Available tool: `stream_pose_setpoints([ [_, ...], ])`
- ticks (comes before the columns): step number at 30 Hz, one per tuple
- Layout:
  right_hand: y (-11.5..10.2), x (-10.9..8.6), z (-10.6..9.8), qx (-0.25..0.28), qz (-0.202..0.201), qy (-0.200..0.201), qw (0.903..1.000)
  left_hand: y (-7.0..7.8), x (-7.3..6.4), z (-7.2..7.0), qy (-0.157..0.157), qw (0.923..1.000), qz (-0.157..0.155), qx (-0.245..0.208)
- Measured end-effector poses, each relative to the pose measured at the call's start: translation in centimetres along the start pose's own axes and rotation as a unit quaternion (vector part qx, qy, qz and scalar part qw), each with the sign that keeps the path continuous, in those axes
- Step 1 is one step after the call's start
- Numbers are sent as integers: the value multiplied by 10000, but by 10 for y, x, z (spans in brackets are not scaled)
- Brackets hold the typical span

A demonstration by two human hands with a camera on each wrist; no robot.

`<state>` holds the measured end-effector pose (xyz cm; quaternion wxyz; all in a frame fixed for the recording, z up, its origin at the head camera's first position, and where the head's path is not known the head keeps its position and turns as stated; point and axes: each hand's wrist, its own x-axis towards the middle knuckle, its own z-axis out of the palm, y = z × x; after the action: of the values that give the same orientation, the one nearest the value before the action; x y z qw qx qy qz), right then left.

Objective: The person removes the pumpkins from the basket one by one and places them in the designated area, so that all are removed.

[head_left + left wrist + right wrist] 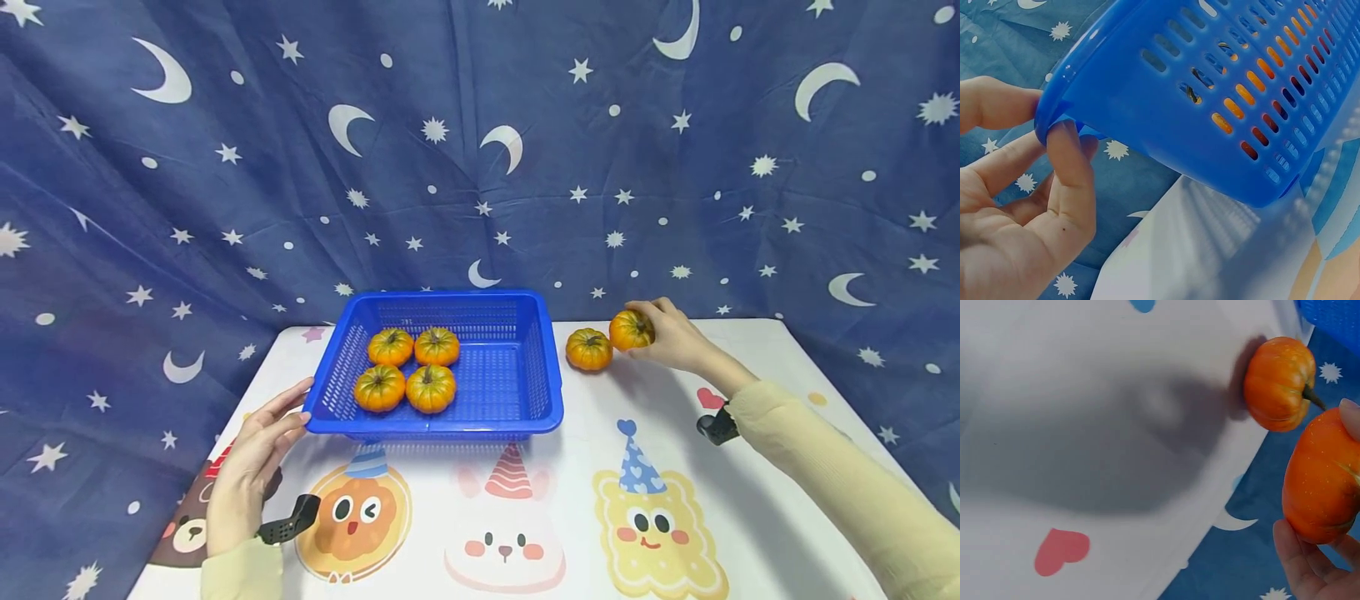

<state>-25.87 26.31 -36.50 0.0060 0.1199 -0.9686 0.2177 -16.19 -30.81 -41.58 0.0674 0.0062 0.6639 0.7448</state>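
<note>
Pumpkin (627,330) is held in the curled right hand (675,340); the left hand (251,458) pinches the blue basket (435,427) at its rim.

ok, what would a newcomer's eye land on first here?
Probably the bright blue basket at the middle of the table, with four orange pumpkins grouped in its left half and the left hand gripping its left rim. Next, the right hand holding another pumpkin right of the basket, beside one on the table. Behind it all hangs a dark blue moon-and-star cloth.
</note>
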Motion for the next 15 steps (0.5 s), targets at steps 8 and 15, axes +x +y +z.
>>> stream_pose_setpoints([
  [8,16,-4,12,-22,127,23,9999,-1,1,0,7,10000,-1,23],
  [15,27,-1,23,51,249,28,9997,0,1,1,51,9999,85,-118],
])
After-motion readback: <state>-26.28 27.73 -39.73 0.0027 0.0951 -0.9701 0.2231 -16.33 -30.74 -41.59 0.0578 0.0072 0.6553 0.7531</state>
